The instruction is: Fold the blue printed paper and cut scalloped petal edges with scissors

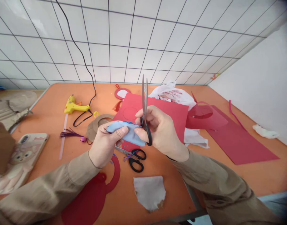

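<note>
Light-blue fabric piece: [134, 137] held above the middle of the orange worktop [176, 193], darker-blue scalloped edge uppermost.
Left hand: [107, 139] thumb pressed on the fabric's face, fingers behind it, a closed pinch.
Right hand: [160, 128] fingers curled at the handles of the raised scissors [144, 104], thumb at the fabric's right end; blades point up, tips slightly apart.
Below the hands: black-handled scissors [131, 153] lying on the worktop; nearer the front edge, a grey fabric scrap [150, 191].
Behind the hands: red sheet [176, 112], a white plastic bag [175, 93] beyond it by the far edge.
Toward the far-left corner: yellow glue gun [74, 106].
Left edge: phone case [26, 153].
</note>
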### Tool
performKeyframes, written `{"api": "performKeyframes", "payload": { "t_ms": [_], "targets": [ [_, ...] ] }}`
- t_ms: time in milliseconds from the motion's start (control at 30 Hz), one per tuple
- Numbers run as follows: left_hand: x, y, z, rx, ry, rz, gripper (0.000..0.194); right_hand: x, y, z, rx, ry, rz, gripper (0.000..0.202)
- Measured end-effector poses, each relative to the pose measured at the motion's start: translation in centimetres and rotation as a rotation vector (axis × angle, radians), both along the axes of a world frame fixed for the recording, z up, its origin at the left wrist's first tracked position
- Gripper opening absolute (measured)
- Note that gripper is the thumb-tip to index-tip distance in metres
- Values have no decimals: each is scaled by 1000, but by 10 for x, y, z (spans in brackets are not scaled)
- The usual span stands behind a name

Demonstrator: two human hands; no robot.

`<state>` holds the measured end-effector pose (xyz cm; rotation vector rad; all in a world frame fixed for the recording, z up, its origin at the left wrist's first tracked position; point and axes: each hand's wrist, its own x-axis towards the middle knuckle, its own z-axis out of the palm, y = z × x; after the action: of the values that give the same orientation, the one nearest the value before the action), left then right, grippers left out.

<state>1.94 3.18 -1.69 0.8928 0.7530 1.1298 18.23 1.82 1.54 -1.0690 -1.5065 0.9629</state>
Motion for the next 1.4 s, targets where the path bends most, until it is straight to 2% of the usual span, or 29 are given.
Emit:
{"api": "performKeyframes", "payload": {
  "t_ms": [267, 533, 800, 1000, 1167, 1400],
  "targets": [
    [3, -4, 6, -82, -68, 4, 28, -2, -4, -4, 90, -25, -41, 34],
    [3, -4, 6, -114, -63, 21, 32, -3, -3, -4, 85, 0, -45, 31],
    [3, -7, 6, -4, 17, 73, 27, -6, -3, -4, -2, 86, -27, 32],
    [2, -7, 2, 47, 60, 97, 22, -5, -3, -4, -4, 59, -29, 32],
    [0, -7, 0, 105, 106, 60, 18, -2, -2, -4, 2, 50, 19, 38],
    [0, -7, 5, 153, 170, 20, 20, -4, -2, -3, 34, -12, 2, 29]
  ]
}}
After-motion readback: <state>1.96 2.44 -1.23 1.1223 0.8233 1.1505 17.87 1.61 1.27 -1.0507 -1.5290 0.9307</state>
